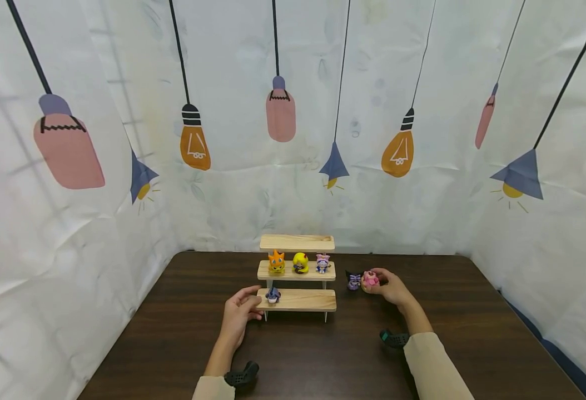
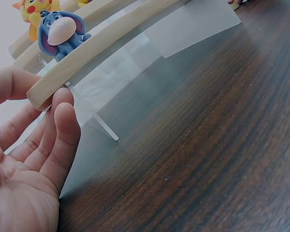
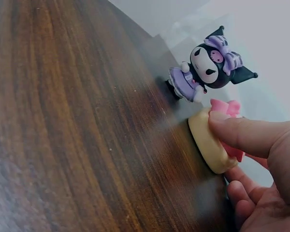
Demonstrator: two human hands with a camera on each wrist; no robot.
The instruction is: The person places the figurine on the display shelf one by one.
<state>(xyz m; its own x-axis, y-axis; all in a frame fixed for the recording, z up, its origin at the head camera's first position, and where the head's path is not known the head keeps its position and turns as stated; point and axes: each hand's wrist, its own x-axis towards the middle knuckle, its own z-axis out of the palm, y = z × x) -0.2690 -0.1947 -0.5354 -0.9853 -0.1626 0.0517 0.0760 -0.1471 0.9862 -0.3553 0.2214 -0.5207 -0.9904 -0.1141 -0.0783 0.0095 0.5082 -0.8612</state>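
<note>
A three-tier wooden shelf (image 1: 298, 300) stands on the table. My left hand (image 1: 239, 314) grips the left end of its lowest board, thumb above and fingers below in the left wrist view. Near that thumb sits a blue donkey figurine (image 2: 62, 35) on the board. To the right of the shelf, my right hand (image 1: 392, 288) pinches a pink figurine (image 1: 370, 279) with a cream base (image 3: 207, 141); the fingers hide part of it. Just left of it, a black-and-purple figurine (image 3: 205, 67) stands upright on the table, apart from the fingers.
On the middle board stand an orange-and-yellow figurine (image 1: 276, 263), a yellow-haired figurine (image 1: 300, 263) and a pink-and-purple figurine (image 1: 322, 263). The top board (image 1: 297, 243) bears nothing visible. Behind the dark wooden table (image 1: 183, 311) hangs a white cloth (image 1: 233, 211) printed with lamps.
</note>
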